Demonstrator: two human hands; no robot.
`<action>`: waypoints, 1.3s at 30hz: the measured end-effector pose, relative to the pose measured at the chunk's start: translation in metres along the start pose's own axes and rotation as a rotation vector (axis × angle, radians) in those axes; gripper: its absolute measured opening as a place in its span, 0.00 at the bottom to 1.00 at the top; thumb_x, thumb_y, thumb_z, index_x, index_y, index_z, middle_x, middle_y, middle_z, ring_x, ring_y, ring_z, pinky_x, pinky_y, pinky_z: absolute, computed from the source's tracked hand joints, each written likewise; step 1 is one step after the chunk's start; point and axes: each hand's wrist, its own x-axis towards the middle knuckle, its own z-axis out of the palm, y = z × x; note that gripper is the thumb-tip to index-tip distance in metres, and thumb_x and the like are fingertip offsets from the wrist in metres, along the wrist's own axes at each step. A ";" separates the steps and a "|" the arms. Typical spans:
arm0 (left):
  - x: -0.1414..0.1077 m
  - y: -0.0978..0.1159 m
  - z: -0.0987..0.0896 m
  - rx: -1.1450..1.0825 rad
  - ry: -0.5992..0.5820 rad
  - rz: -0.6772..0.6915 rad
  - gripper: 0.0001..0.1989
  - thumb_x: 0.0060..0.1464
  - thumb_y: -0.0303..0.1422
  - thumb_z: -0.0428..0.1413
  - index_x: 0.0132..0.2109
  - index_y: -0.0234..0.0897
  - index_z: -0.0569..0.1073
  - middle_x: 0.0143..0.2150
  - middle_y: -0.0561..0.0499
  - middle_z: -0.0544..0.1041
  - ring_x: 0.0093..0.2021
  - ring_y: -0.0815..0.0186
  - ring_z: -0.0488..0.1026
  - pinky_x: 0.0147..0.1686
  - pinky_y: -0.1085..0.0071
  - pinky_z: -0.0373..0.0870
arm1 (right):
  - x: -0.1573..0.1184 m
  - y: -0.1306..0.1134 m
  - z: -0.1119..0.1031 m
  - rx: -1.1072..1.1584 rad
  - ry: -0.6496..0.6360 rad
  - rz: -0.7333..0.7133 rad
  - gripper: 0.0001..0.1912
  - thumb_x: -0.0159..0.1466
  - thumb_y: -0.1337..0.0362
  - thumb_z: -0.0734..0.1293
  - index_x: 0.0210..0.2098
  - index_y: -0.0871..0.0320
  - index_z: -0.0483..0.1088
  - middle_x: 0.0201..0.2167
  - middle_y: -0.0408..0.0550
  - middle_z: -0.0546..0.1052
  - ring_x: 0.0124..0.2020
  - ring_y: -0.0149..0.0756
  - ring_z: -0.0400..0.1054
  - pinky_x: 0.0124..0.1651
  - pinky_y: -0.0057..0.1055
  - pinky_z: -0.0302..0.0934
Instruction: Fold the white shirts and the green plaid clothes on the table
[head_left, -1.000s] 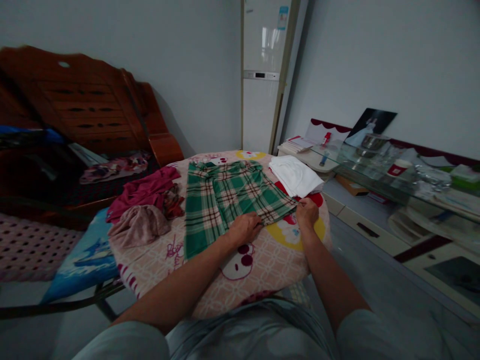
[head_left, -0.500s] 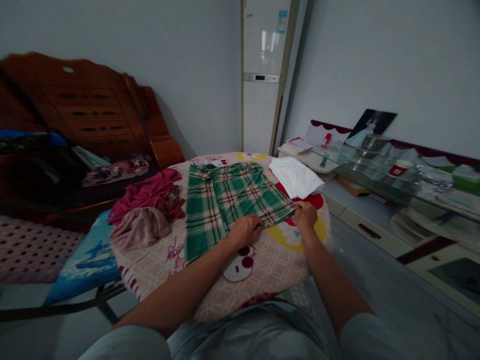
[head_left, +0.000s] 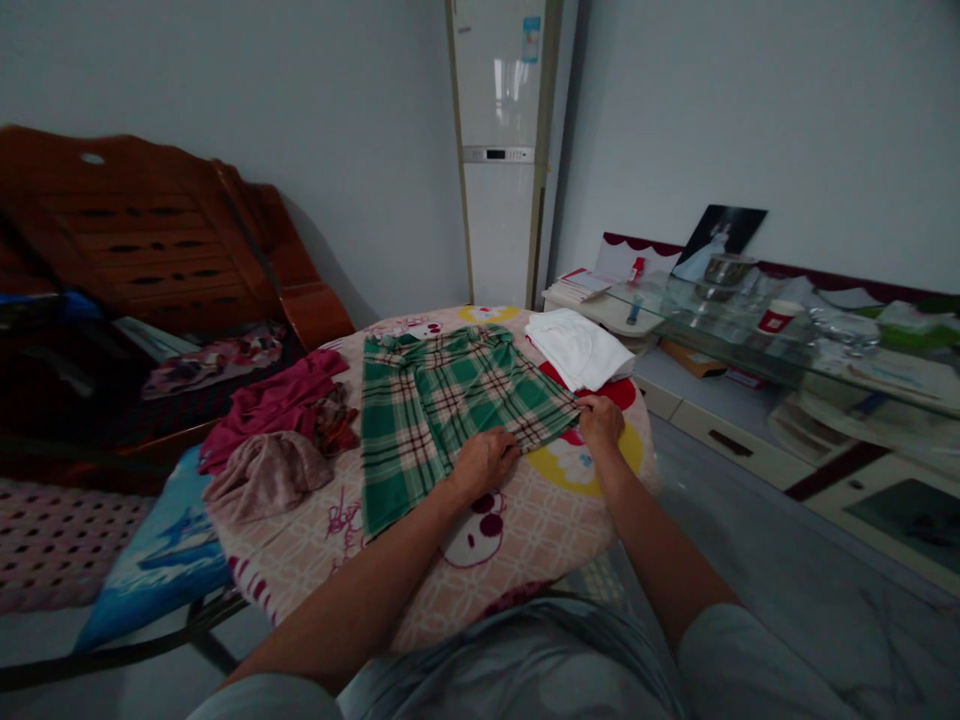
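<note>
A green plaid garment (head_left: 457, 380), which looks like a skirt, is spread over the round table, its gathered waist at the far side. At its right lower corner, my right hand (head_left: 601, 424) pinches the hem between thumb and fingers. My left hand (head_left: 486, 462) is closed at the near hem, fingers curled on the cloth; its fingertips are partly hidden. Just beyond my right hand lies a folded white cloth (head_left: 579, 348). Left of the skirt are a crumpled magenta garment (head_left: 277, 405) and a bunched pale pink cloth (head_left: 268, 478).
A patterned pink cloth (head_left: 427, 590) covers the table. On the left stand a carved wooden bench (head_left: 142, 225) and a blue cushion (head_left: 169, 545). To the right, a glass-topped cabinet (head_left: 739, 335) bears a paper cup (head_left: 778, 317) and other items. A tall white air conditioner (head_left: 499, 220) stands behind.
The view has shifted slightly, so the surroundings sit a little further left. Both hands keep about the same places on the skirt's hem, and the skirt lies much as before.
</note>
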 end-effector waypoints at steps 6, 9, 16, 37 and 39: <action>-0.001 0.002 -0.006 0.028 -0.042 0.011 0.08 0.60 0.31 0.52 0.40 0.37 0.77 0.41 0.47 0.77 0.42 0.64 0.74 0.41 0.71 0.68 | -0.002 -0.004 -0.005 -0.046 -0.063 0.044 0.18 0.57 0.73 0.61 0.38 0.54 0.81 0.39 0.49 0.80 0.40 0.38 0.71 0.44 0.30 0.60; 0.000 0.004 -0.006 0.119 -0.086 -0.006 0.11 0.61 0.32 0.50 0.38 0.36 0.77 0.40 0.46 0.77 0.39 0.64 0.74 0.38 0.71 0.68 | -0.002 -0.007 -0.007 -0.081 -0.100 0.063 0.18 0.59 0.73 0.61 0.40 0.54 0.80 0.41 0.49 0.79 0.43 0.38 0.71 0.45 0.30 0.60; -0.003 0.008 -0.004 0.144 -0.034 0.020 0.13 0.63 0.31 0.46 0.37 0.36 0.75 0.38 0.47 0.76 0.37 0.65 0.73 0.35 0.72 0.65 | -0.002 -0.007 -0.009 -0.049 -0.084 0.060 0.17 0.58 0.73 0.60 0.38 0.56 0.80 0.40 0.50 0.80 0.43 0.40 0.71 0.44 0.31 0.60; -0.007 0.017 -0.003 0.266 -0.124 0.144 0.15 0.65 0.30 0.44 0.38 0.35 0.75 0.39 0.45 0.76 0.43 0.61 0.74 0.39 0.69 0.69 | 0.001 -0.012 -0.006 -0.156 -0.118 0.041 0.17 0.61 0.64 0.67 0.49 0.62 0.75 0.44 0.57 0.80 0.45 0.42 0.72 0.44 0.31 0.60; -0.007 0.016 -0.002 0.260 -0.112 0.132 0.14 0.65 0.31 0.45 0.40 0.35 0.75 0.40 0.45 0.76 0.43 0.61 0.74 0.40 0.69 0.70 | 0.001 -0.013 -0.006 -0.170 -0.139 0.055 0.14 0.62 0.64 0.67 0.46 0.60 0.76 0.42 0.56 0.80 0.44 0.42 0.73 0.43 0.31 0.60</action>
